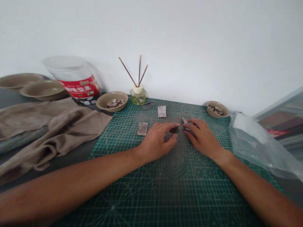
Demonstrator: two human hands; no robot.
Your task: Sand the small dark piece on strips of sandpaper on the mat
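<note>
Over the green cutting mat [175, 195], my left hand [157, 138] pinches a small dark piece [174, 129] between thumb and fingers; its kind is hard to make out. My right hand [201, 135] is closed on a small grey flat piece [185, 121], partly covered by the fingers. The fingertips of both hands are a short gap apart. A grey-brown rectangular piece [142, 129] lies on the mat just left of my left hand. Another rectangular piece [162, 111] lies farther back.
A bowl [101, 102] of small chips stands at the back left, a smaller one [219, 116] at the back right. Between them are a reed diffuser [138, 96] and a dark flat plate [148, 105]. Brown cloth [71, 126] and a jar [78, 85] are left; a plastic bag [255, 142] is right.
</note>
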